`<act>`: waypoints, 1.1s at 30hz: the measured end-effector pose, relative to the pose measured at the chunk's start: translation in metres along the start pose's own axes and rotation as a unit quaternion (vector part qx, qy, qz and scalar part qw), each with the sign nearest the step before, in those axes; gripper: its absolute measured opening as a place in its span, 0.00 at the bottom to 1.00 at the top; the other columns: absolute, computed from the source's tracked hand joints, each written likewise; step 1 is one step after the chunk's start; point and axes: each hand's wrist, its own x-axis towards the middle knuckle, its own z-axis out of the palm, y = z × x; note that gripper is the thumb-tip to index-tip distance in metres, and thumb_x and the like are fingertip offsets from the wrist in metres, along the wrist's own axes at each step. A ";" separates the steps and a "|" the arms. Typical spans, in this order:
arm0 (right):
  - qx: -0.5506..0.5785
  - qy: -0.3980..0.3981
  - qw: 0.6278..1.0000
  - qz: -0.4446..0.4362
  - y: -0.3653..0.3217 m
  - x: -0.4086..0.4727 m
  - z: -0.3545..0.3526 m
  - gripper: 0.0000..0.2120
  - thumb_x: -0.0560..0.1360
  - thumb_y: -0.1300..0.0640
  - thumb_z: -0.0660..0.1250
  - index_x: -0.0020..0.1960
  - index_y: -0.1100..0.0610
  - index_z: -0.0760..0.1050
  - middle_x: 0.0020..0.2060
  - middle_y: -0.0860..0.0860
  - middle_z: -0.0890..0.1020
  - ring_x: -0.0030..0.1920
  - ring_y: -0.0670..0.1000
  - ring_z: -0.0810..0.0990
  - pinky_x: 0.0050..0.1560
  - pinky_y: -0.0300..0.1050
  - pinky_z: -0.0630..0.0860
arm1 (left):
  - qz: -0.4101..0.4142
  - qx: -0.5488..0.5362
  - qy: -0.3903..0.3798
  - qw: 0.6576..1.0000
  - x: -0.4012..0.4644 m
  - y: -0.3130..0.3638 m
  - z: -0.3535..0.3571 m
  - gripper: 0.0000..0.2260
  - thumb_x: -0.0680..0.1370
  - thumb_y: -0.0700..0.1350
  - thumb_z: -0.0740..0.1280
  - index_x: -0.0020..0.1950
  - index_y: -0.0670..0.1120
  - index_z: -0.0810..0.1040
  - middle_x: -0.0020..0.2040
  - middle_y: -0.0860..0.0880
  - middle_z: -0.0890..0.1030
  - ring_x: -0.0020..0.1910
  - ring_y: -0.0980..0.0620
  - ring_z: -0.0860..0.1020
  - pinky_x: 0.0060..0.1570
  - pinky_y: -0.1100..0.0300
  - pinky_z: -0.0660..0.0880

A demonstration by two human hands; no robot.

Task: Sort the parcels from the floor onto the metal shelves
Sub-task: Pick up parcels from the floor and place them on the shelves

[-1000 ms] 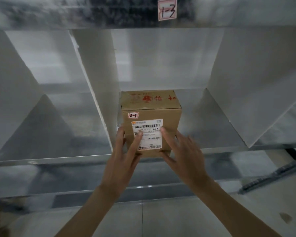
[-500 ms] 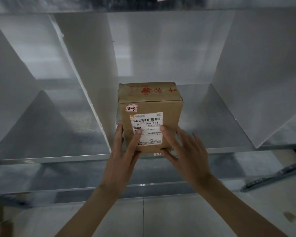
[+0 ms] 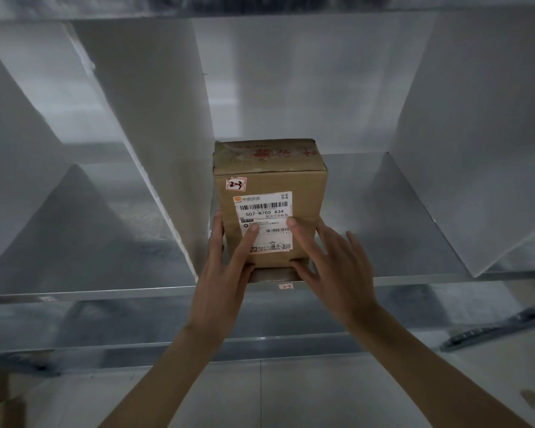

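A brown cardboard parcel (image 3: 269,177) stands upright on the metal shelf (image 3: 383,279), in the middle compartment close to the left divider. It carries a white shipping label and a small tag marked "2-3". My left hand (image 3: 226,264) has straight fingers along the parcel's left edge and front face. The fingers of my right hand (image 3: 331,264) lie flat on the label and the lower right corner. Both hands press on the parcel's front; neither curls round it.
White divider panels (image 3: 155,143) split the shelf into compartments; another panel (image 3: 464,168) slants on the right. A lower shelf edge (image 3: 260,341) runs under my wrists. A small tag (image 3: 285,286) is stuck on the shelf lip. A dark bar (image 3: 501,329) lies on the tiled floor at right.
The view has tilted down and moved closer, so the parcel looks larger. Both hands stay on its front face, the right fingers a little higher on the label.
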 end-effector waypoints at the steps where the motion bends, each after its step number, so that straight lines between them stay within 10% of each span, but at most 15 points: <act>1: 0.002 -0.003 1.000 0.001 0.000 0.000 0.001 0.53 0.69 0.47 0.81 0.83 0.44 0.51 0.71 0.61 0.75 0.64 0.61 0.80 0.62 0.67 0.78 | -0.003 0.000 0.000 1.000 0.001 0.000 0.000 0.43 0.78 0.36 0.70 0.81 0.65 0.49 0.82 0.42 0.50 0.76 0.40 0.67 0.49 0.40 0.83; 22: -0.064 0.052 0.996 0.029 -0.032 -0.048 -0.075 0.33 0.80 0.37 0.65 0.81 0.45 0.60 0.76 0.57 0.73 0.66 0.59 0.80 0.61 0.63 0.79 | 0.014 0.011 0.007 1.000 -0.040 0.044 -0.052 0.47 0.73 0.46 0.78 0.82 0.56 0.51 0.83 0.42 0.49 0.77 0.38 0.65 0.58 0.49 0.77; 33: -0.030 0.064 0.997 -0.044 -0.236 -0.017 -0.182 0.30 0.82 0.39 0.62 0.81 0.46 0.65 0.77 0.56 0.71 0.73 0.60 0.74 0.68 0.66 0.72 | 0.025 0.118 0.086 0.989 -0.120 0.010 -0.273 0.28 0.82 0.59 0.61 0.78 0.47 0.67 0.76 0.41 0.69 0.75 0.40 0.68 0.69 0.39 0.71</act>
